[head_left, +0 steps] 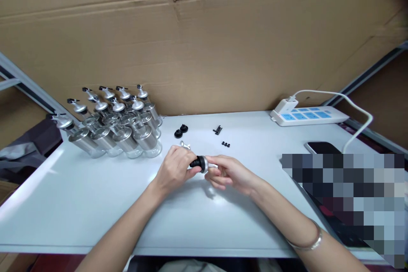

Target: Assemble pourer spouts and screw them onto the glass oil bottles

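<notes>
Between my hands, above the middle of the white table (178, 221), lies a bottle pour spout (202, 164) with a black ribbed stopper and a silver collar, held sideways. My left hand (174, 165) is closed around the black stopper end. On the silver end, the thumb and fingers of my right hand (231, 173) grip the spout, partly hiding it. Just beyond my left hand sits a small silver part (185, 145), partly covered by it. Farther back are two black rubber stoppers (178, 133), a small black lever-like piece (218, 130) and several tiny black caps (225, 144).
Several glass bottles (147, 141) with steel sleeves and pour spouts stand grouped at the left. A power strip (312, 115) with a plugged-in charger and white cable lies at the back right, near a phone (323, 148). Cardboard (223, 51) walls the back.
</notes>
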